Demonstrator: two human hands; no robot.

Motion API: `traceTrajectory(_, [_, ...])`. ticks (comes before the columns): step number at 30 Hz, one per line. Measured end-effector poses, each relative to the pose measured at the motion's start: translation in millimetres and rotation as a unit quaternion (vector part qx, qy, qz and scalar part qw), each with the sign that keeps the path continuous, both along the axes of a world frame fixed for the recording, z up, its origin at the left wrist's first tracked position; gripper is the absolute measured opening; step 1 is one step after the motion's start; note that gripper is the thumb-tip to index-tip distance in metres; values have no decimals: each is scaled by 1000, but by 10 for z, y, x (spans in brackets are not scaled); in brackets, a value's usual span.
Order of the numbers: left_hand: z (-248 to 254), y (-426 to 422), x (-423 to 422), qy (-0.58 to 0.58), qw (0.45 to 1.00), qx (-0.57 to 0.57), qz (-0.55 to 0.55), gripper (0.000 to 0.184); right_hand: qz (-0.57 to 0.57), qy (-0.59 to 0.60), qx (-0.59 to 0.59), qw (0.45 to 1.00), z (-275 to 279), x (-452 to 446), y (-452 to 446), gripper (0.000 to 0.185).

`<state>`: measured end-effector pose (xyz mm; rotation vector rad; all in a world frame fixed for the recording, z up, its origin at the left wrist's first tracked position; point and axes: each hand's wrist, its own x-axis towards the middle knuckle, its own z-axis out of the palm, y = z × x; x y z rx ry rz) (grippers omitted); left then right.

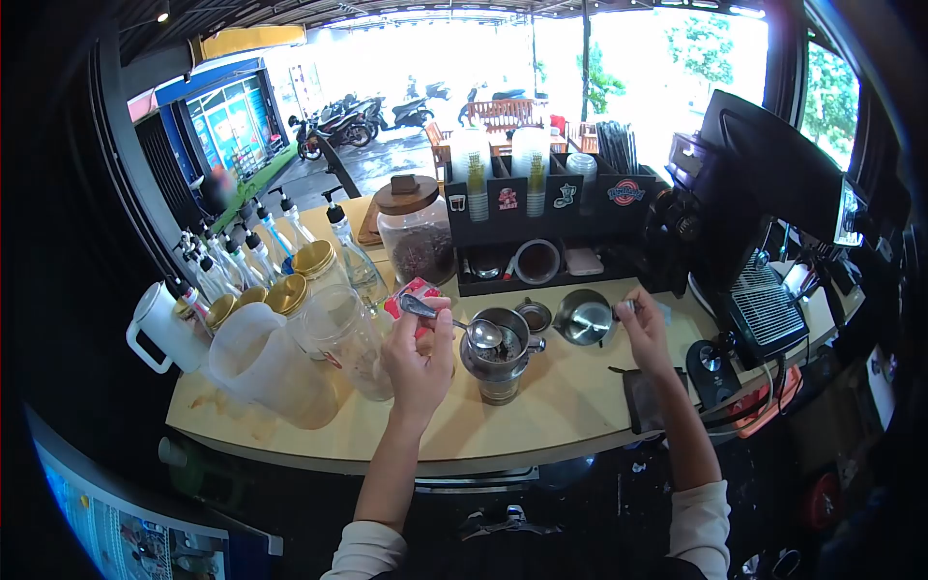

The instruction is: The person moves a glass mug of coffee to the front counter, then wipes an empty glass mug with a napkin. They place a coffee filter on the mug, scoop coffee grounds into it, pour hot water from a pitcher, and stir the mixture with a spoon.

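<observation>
My left hand [419, 365] is closed round a metal spoon [484, 334], whose bowl hangs over the opening of a metal drip filter [479, 365]. Dark grounds and liquid show inside the filter, which sits on a small glass [499, 391]. To the right, my right hand [646, 336] grips the handle of a small steel pot [584, 319], its shiny inside facing me. Between filter and pot lies a small round metal piece [533, 314]. Behind my left fingers is a red-and-white packet [414, 293], partly hidden.
Clear pitchers [259, 353], gold-lidded jars [314, 259] and pump bottles [350, 246] crowd the left. A wooden-lidded jar [416, 227] and a black cup organizer [503, 232] stand behind. At right are a scale-like black device [713, 367], a dark cloth [654, 399] and an espresso machine [773, 300].
</observation>
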<state>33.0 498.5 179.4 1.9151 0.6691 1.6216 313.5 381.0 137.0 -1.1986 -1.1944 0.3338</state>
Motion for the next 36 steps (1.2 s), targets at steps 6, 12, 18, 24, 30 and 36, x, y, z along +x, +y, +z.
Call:
traceTrajectory(6, [4, 8, 2, -6, 1000, -17, -3, 14, 82, -56, 32, 995, 684, -259, 56, 15])
traceTrajectory(12, [-44, 37, 16, -26, 999, -31, -28, 14, 92, -58, -17, 994, 904, -442, 243, 17])
traceTrajectory(18, [-60, 59, 19, -8, 1000, -12, -18, 13, 91, -156, -40, 983, 1029, -542, 400, 20])
traceTrajectory(24, [-89, 79, 62, -29, 999, -26, -35, 13, 108, -172, -48, 978, 1200, -735, 460, 19])
traceTrajectory(30, [-100, 92, 68, -24, 999, -25, -31, 13, 86, -256, -43, 962, 1181, -748, 574, 22])
traceTrajectory(36, [-103, 103, 61, -13, 999, -19, -22, 13, 102, -234, -63, 965, 1246, -840, 585, 23])
